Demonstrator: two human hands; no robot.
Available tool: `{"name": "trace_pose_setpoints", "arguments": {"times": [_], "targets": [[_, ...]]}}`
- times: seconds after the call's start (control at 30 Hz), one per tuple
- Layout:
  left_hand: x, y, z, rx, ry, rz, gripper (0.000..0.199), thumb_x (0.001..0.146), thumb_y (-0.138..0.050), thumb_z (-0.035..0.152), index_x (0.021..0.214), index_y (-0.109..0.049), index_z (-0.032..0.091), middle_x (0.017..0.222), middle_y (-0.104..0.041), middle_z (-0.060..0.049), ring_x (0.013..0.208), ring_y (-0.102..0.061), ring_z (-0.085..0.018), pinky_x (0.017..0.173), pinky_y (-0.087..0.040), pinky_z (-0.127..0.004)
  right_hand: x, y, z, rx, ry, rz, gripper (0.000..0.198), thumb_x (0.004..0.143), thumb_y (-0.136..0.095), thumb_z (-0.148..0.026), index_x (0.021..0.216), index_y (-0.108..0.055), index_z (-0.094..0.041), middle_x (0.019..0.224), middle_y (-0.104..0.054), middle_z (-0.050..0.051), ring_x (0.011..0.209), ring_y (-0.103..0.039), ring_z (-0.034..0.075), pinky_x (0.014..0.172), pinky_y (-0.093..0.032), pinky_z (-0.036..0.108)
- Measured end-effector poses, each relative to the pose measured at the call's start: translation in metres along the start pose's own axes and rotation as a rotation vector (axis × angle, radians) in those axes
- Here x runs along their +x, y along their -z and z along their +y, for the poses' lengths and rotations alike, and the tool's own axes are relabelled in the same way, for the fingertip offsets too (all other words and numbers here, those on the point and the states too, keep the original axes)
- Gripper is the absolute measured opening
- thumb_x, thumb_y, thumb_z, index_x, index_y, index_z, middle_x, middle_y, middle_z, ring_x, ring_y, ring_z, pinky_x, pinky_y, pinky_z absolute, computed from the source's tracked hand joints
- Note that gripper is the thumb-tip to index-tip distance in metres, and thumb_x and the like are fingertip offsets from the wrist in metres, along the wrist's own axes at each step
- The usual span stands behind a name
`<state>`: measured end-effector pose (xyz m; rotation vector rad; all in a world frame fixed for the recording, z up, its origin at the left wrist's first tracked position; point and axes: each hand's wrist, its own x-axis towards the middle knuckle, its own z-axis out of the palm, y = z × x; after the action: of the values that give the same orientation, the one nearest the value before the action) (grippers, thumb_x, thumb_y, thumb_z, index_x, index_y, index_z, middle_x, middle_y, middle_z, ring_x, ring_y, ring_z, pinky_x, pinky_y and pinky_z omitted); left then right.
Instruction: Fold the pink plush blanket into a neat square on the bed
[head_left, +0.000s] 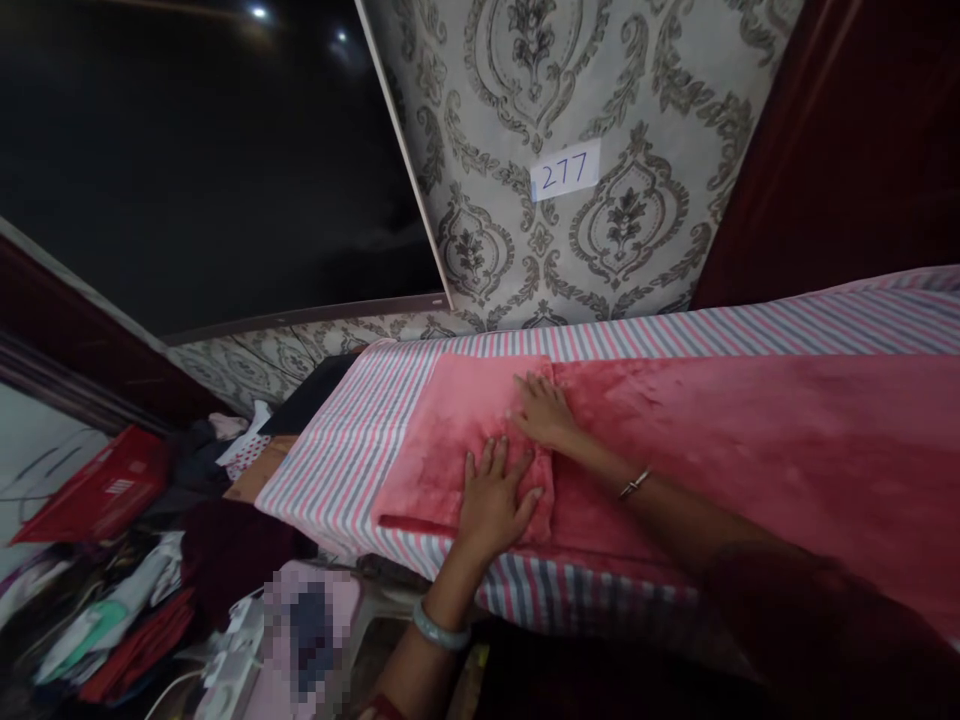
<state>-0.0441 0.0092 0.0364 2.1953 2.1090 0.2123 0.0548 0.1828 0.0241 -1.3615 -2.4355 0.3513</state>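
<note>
A long pink plush blanket lies lengthwise over a striped cloth in pink, grey and white. Its left end is folded over into a squarish flap, whose edge runs up and down near my hands. My left hand rests flat on the flap with its fingers spread. Farther back, my right hand lies across the flap's edge, fingers stretched out and palm down on the plush. Neither hand grips anything.
A large dark television screen hangs at the back left. Patterned wallpaper bears a paper label reading 277. Piled clothes, a red bag and a white power strip sit at the lower left.
</note>
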Motion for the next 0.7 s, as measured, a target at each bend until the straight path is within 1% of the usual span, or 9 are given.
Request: {"name": "trace_pose_setpoints", "arguments": {"times": [0.07, 0.17, 0.23, 0.3, 0.37, 0.47, 0.53, 0.6, 0.7], "targets": [[0.0, 0.01, -0.005, -0.035, -0.02, -0.057, 0.058, 0.1, -0.05, 0.047, 0.155, -0.045, 0.028, 0.168, -0.03, -0.013, 0.156, -0.024, -0.032, 0.124, -0.018, -0.064, -0.01, -0.008, -0.003, -0.049, -0.012, -0.052, 0.078, 0.097, -0.045, -0.054, 0.162, -0.029, -0.015, 0.169, -0.021, 0.018, 0.156, -0.016, 0.037, 0.122, -0.018, 0.056], [0.009, 0.036, -0.024, -0.035, -0.022, -0.11, 0.053, 0.103, -0.044, 0.044, 0.153, -0.048, 0.026, 0.163, -0.041, -0.012, 0.153, -0.032, -0.029, 0.124, -0.022, -0.058, -0.011, -0.005, -0.004, -0.061, -0.014, -0.097, 0.078, 0.098, -0.04, -0.058, 0.162, -0.029, -0.015, 0.17, -0.019, 0.019, 0.156, -0.012, 0.038, 0.121, -0.016, 0.061], [0.022, 0.054, -0.044, 0.024, 0.025, -0.083, 0.053, 0.104, -0.039, 0.042, 0.155, -0.044, 0.026, 0.164, -0.039, -0.01, 0.154, -0.029, -0.027, 0.125, -0.019, -0.055, -0.009, 0.002, -0.009, -0.048, -0.017, -0.12, 0.079, 0.098, -0.039, -0.061, 0.163, -0.028, -0.017, 0.168, -0.022, 0.02, 0.156, -0.014, 0.04, 0.12, -0.015, 0.063], [0.039, 0.063, -0.067, 0.088, 0.104, -0.071, 0.058, 0.105, -0.036, 0.043, 0.16, -0.035, 0.025, 0.168, -0.031, -0.011, 0.156, -0.023, -0.027, 0.125, -0.017, -0.056, -0.01, 0.007, -0.015, -0.047, 0.015, -0.095, 0.084, 0.096, -0.041, -0.064, 0.164, -0.023, -0.019, 0.168, -0.023, 0.02, 0.156, -0.014, 0.041, 0.121, -0.013, 0.062], [0.053, 0.061, -0.088, 0.139, 0.195, -0.091, 0.063, 0.104, -0.037, 0.047, 0.162, -0.028, 0.024, 0.17, -0.02, -0.012, 0.158, -0.016, -0.029, 0.125, -0.016, -0.059, -0.017, 0.004, -0.02, -0.066, 0.062, -0.058, 0.09, 0.093, -0.047, -0.067, 0.165, -0.021, -0.019, 0.169, -0.021, 0.021, 0.156, -0.013, 0.041, 0.122, -0.012, 0.059], [0.064, 0.04, -0.109, 0.19, 0.28, -0.087, 0.067, 0.103, -0.036, 0.05, 0.164, -0.023, 0.023, 0.172, -0.011, -0.011, 0.159, -0.008, -0.031, 0.123, -0.019, -0.062, -0.03, -0.011, -0.02, -0.111, 0.104, -0.037, 0.095, 0.09, -0.051, -0.072, 0.163, -0.028, -0.017, 0.168, -0.02, 0.023, 0.155, -0.014, 0.042, 0.123, -0.01, 0.057], [0.063, 0.024, -0.115, 0.212, 0.291, -0.046, 0.067, 0.104, -0.033, 0.05, 0.164, -0.021, 0.023, 0.172, -0.01, -0.011, 0.159, -0.007, -0.03, 0.122, -0.022, -0.061, -0.037, -0.022, -0.016, -0.129, 0.123, -0.008, 0.095, 0.089, -0.049, -0.074, 0.162, -0.032, -0.015, 0.168, -0.021, 0.023, 0.155, -0.016, 0.042, 0.123, -0.008, 0.057], [0.06, 0.013, -0.116, 0.227, 0.285, -0.006, 0.067, 0.104, -0.032, 0.051, 0.164, -0.022, 0.023, 0.172, -0.011, -0.011, 0.159, -0.007, -0.028, 0.122, -0.022, -0.059, -0.04, -0.03, -0.013, -0.135, 0.138, 0.023, 0.095, 0.089, -0.048, -0.074, 0.161, -0.032, -0.014, 0.167, -0.022, 0.023, 0.154, -0.018, 0.042, 0.123, -0.008, 0.057], [0.057, 0.01, -0.117, 0.22, 0.287, 0.001, 0.068, 0.103, -0.032, 0.052, 0.164, -0.021, 0.024, 0.172, -0.011, -0.011, 0.159, -0.007, -0.028, 0.122, -0.022, -0.059, -0.041, -0.031, -0.012, -0.131, 0.135, 0.024, 0.094, 0.089, -0.049, -0.073, 0.161, -0.033, -0.014, 0.167, -0.023, 0.022, 0.155, -0.017, 0.042, 0.123, -0.009, 0.057]]}}
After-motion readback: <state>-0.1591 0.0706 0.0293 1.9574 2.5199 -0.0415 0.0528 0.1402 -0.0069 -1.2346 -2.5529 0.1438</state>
